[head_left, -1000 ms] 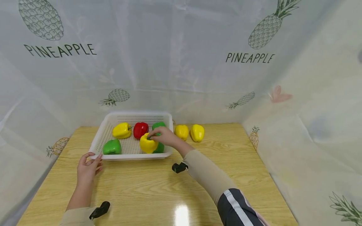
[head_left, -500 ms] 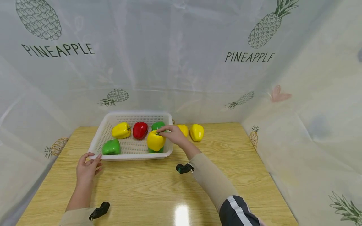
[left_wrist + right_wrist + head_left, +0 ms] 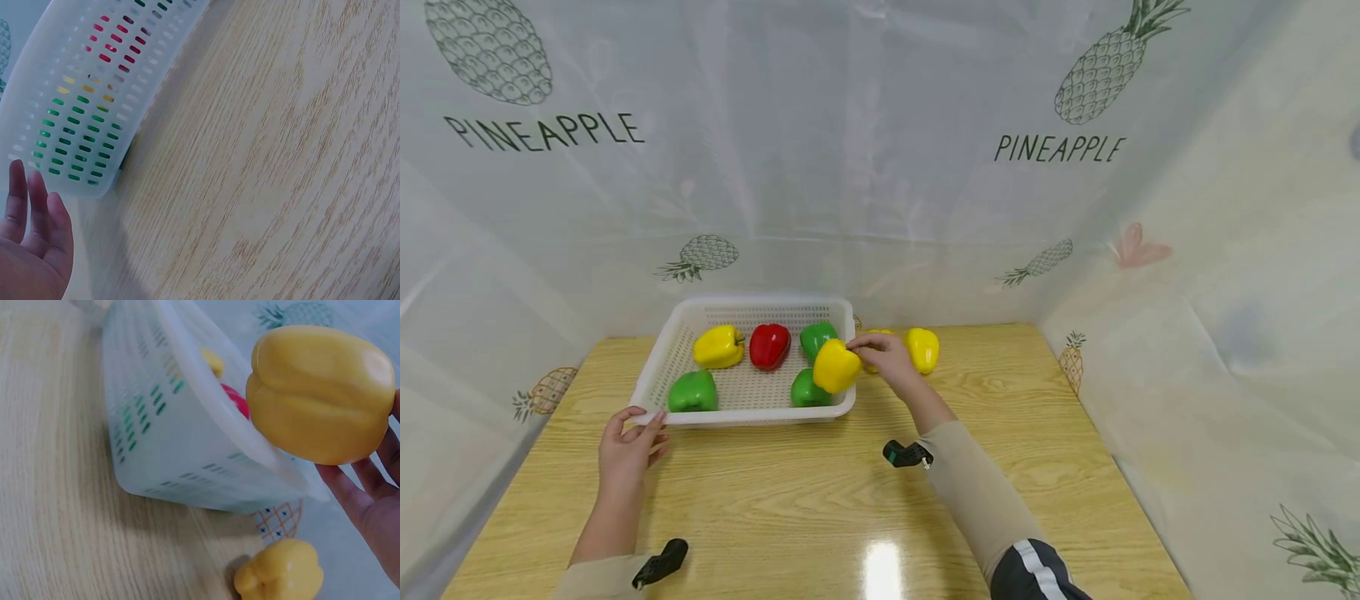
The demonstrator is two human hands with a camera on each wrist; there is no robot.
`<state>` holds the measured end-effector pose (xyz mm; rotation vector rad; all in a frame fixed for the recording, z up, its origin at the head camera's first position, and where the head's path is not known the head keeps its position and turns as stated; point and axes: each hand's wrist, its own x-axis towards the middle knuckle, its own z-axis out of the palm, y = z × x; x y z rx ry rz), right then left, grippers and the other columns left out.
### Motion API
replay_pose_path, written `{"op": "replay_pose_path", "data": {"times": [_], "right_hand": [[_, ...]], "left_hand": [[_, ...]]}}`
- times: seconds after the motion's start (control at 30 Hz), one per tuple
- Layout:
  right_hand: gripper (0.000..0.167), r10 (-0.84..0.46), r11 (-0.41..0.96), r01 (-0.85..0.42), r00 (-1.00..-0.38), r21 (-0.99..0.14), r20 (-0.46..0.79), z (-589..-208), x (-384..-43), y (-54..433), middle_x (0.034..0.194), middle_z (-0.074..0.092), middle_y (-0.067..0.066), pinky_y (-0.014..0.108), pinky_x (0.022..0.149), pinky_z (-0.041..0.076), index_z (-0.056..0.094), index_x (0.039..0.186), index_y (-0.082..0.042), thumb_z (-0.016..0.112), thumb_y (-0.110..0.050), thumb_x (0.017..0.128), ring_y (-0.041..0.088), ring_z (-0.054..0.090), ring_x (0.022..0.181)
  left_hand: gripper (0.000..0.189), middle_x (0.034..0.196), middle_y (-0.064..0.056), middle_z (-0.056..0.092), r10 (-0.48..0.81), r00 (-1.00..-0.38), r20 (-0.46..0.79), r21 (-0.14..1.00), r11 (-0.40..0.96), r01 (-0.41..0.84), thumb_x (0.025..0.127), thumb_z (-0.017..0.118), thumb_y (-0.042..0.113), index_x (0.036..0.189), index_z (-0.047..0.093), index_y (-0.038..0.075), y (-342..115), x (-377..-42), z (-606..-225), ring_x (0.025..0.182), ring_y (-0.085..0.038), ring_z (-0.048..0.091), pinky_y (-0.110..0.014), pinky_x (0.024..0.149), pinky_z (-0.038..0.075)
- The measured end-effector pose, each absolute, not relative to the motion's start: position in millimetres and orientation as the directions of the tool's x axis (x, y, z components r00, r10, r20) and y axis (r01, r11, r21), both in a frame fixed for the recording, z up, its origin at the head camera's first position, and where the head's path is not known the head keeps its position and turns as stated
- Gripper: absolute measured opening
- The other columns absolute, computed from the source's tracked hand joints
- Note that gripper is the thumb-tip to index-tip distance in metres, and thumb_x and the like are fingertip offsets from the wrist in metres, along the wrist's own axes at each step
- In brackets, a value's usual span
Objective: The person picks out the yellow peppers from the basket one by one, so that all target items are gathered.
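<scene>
A yellow bell pepper [image 3: 837, 367] hangs above the right end of a white plastic basket [image 3: 752, 415]. My right hand [image 3: 891, 360] pinches it at its stem end. The right wrist view shows this pepper [image 3: 320, 394] large, with fingers beneath it, level with the basket's rim. My left hand [image 3: 623, 450] holds the basket's front left corner between thumb and index finger; its other fingers [image 3: 39, 212] stretch out beside the perforated wall. Inside the basket lie a yellow pepper [image 3: 718, 347], a red pepper [image 3: 769, 347] and several green ones, including one [image 3: 693, 392] at front left.
Two more yellow peppers stand on the wooden table [image 3: 775, 500] right of the basket; one [image 3: 922, 350] shows plainly, the other is mostly behind my right hand. A pineapple-print curtain [image 3: 865, 167] hangs close behind the basket.
My right hand has carried the yellow pepper rightward from over the basket's inside to its right rim, uncovering the green peppers there. The left hand keeps its hold on the corner.
</scene>
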<state>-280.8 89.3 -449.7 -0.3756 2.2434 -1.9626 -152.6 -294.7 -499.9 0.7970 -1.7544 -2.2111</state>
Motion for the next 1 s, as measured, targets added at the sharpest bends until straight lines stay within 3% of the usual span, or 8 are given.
{"op": "replay_pose_path", "data": {"times": [0.13, 0.4, 0.8, 1.0], "right_hand": [[0.017, -0.225, 0.056, -0.067, -0.973, -0.996, 0.053, -450, -279, 100, 0.115, 0.065, 0.009, 0.056, 0.093, 0.047, 0.072, 0.104, -0.001, 0.060, -0.009, 0.095, 0.023, 0.060, 0.100], [0.018, -0.137, 0.017, -0.054, -0.989, -0.998, 0.051, -454, -276, 115, 0.117, 0.065, 0.011, 0.034, 0.087, 0.052, 0.071, 0.107, 0.000, 0.062, -0.009, 0.094, 0.024, 0.060, 0.105], [0.026, -0.107, -0.074, -0.058, -0.992, -0.996, 0.066, -463, -276, 129, 0.118, 0.064, 0.012, 0.036, 0.096, 0.049, 0.067, 0.113, 0.006, 0.066, -0.012, 0.094, 0.023, 0.060, 0.107], [0.029, -0.051, -0.084, -0.071, -0.996, -0.994, 0.075, -471, -269, 138, 0.122, 0.061, 0.012, 0.035, 0.102, 0.043, 0.066, 0.116, 0.004, 0.072, -0.008, 0.090, 0.029, 0.049, 0.122]], "left_hand": [[0.031, 0.069, 0.009, 0.068, -0.481, -0.826, -0.293, 0.945, -0.278, -0.174, 0.089, 0.073, 0.018, 0.107, 0.048, 0.022, -295, -153, -499, 0.058, -0.007, 0.063, -0.022, 0.053, 0.055], [0.031, 0.069, 0.008, 0.068, -0.488, -0.817, -0.309, 0.940, -0.289, -0.183, 0.090, 0.072, 0.017, 0.107, 0.048, 0.023, -293, -153, -498, 0.057, -0.008, 0.063, -0.022, 0.052, 0.054], [0.031, 0.070, 0.007, 0.068, -0.494, -0.808, -0.322, 0.937, -0.291, -0.195, 0.089, 0.072, 0.017, 0.107, 0.048, 0.023, -291, -152, -493, 0.059, -0.009, 0.063, -0.023, 0.053, 0.055], [0.031, 0.070, 0.006, 0.068, -0.493, -0.808, -0.322, 0.935, -0.297, -0.192, 0.090, 0.072, 0.016, 0.107, 0.047, 0.023, -291, -152, -493, 0.058, -0.008, 0.063, -0.022, 0.052, 0.055]]}}
